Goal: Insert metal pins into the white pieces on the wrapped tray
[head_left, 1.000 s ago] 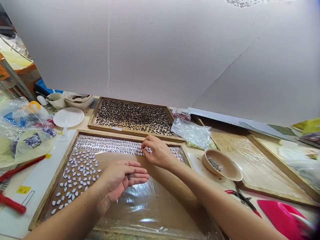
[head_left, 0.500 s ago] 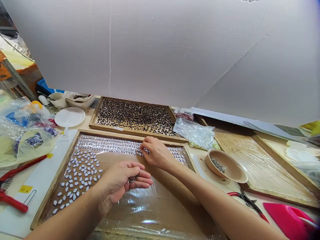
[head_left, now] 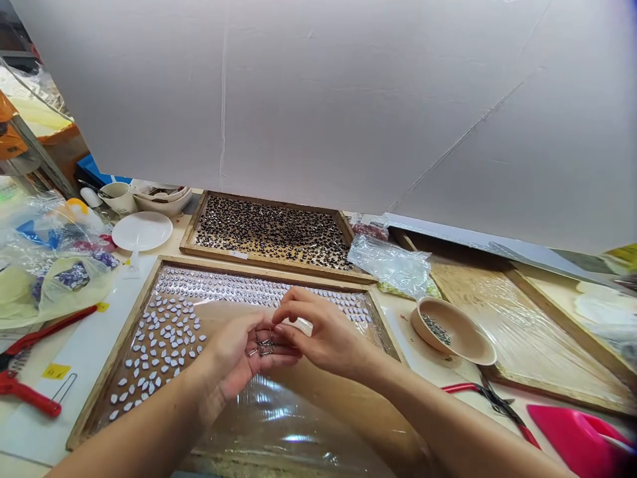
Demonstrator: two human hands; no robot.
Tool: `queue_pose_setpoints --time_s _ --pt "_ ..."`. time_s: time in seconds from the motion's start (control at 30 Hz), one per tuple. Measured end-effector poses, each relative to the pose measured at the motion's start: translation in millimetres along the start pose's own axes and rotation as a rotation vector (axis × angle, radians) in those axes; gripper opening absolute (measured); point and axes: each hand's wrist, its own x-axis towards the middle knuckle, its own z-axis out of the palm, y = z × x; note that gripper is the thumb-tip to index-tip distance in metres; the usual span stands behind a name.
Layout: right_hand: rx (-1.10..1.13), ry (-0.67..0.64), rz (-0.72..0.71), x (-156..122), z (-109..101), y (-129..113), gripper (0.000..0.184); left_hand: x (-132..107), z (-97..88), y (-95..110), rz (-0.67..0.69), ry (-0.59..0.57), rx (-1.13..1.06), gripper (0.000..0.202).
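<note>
Small metal pieces (head_left: 267, 348) lie in the upturned left hand (head_left: 245, 358), its grip apart, above the front tray (head_left: 298, 428). The right hand (head_left: 326, 332) curls over them; whether its grip clamps one, I cannot tell. White chips (head_left: 170, 341) dot the front tray; a bowl (head_left: 465, 342) stands to its right.

Tiny silvery bits (head_left: 266, 346), perhaps pins, lie loose on the left hand (head_left: 237, 358); white pieces (head_left: 172, 324) sit scattered and rowed.
</note>
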Motion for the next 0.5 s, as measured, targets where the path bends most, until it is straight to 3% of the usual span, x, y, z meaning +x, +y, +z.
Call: queue_pose_setpoints --time_s 0.33,0.5 --pt "-0.063 -0.094 0.074 -0.4 9.0 -7.9 0.015 -0.2 -0.8 -1.9 0.021 0.082 -0.004 0.028" --pt "0.05 -0.06 0.079 -2.7 2.1 -0.2 0.013 -0.7 1.2 -1.9 -0.007 0.027 0.037 0.023"
